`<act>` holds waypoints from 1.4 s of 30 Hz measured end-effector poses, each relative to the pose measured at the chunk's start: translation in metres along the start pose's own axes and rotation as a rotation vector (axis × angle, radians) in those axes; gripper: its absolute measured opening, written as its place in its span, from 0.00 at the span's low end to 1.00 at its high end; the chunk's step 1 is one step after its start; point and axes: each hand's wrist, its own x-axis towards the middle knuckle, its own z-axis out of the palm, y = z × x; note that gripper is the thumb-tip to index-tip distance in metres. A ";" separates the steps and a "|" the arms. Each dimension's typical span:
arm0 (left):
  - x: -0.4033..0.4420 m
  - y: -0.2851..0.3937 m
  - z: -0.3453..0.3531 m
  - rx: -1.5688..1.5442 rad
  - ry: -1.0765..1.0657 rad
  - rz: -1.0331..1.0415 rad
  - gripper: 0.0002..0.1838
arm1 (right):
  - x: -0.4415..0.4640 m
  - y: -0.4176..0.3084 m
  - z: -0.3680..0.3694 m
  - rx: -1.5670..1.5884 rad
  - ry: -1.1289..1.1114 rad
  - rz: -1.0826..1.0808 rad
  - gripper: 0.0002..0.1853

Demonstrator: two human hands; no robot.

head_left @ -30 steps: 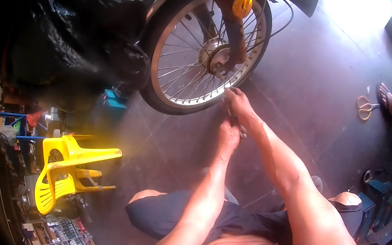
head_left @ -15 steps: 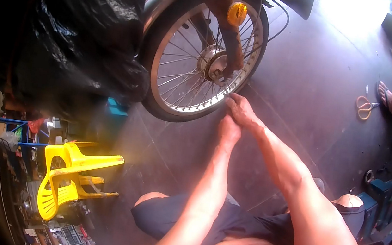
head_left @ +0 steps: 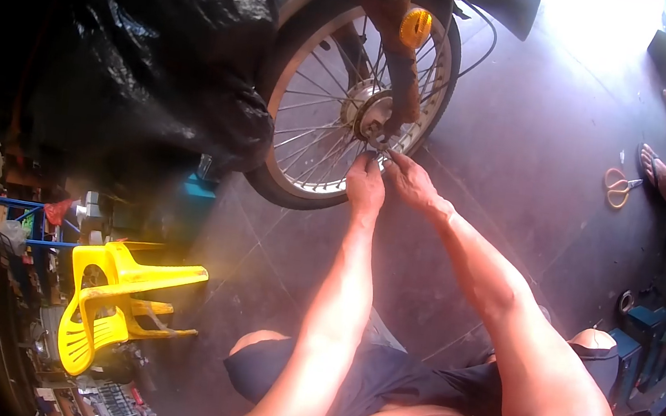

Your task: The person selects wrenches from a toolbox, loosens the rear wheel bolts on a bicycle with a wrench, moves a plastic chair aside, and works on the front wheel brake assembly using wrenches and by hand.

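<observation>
A motorbike wheel (head_left: 265,169) with wire spokes stands in front of me, its hub (head_left: 370,112) at the centre. A rusty fork leg (head_left: 401,80) runs down to the hub. My left hand (head_left: 365,183) is closed, with its fingertips at the spokes just below the hub. Close beside it on the right, my right hand (head_left: 412,181) is also closed, its fingertips near the fork's lower end. Something small and dark sits at the fingertips of both hands, too small to name. An orange reflector (head_left: 416,28) is fixed on the fork.
Black plastic sheeting (head_left: 194,52) hangs at the left. A yellow plastic chair (head_left: 115,282) lies on its side by cluttered shelves. Orange-handled scissors (head_left: 618,189) lie on the dark floor (head_left: 521,147), near another person's sandalled foot (head_left: 663,176). Teal boxes (head_left: 638,345) stand at the right.
My left hand has moved up and left, away from below my right hand, to the spokes under the hub. The wheel appears slightly further right in view.
</observation>
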 end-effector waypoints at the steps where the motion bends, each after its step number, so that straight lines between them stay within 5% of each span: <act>1: 0.005 -0.007 0.002 -0.030 -0.009 -0.013 0.13 | 0.001 0.003 0.000 0.003 0.004 -0.035 0.27; 7: 0.007 -0.005 -0.002 -0.252 -0.049 -0.076 0.11 | 0.004 -0.001 -0.007 0.004 -0.045 -0.163 0.25; 14: 0.009 -0.016 0.002 -0.381 -0.042 -0.175 0.11 | 0.014 0.005 -0.005 0.164 -0.126 -0.053 0.23; 26: 0.008 -0.002 -0.004 -0.196 -0.018 -0.135 0.11 | 0.019 -0.006 -0.024 0.159 -0.228 -0.036 0.24; 37: 0.006 0.002 0.001 -0.391 -0.013 -0.301 0.09 | 0.017 -0.036 -0.034 0.047 -0.243 0.138 0.24; 42: 0.008 0.001 0.000 -0.387 -0.018 -0.285 0.09 | 0.013 -0.021 -0.029 0.082 -0.163 0.041 0.23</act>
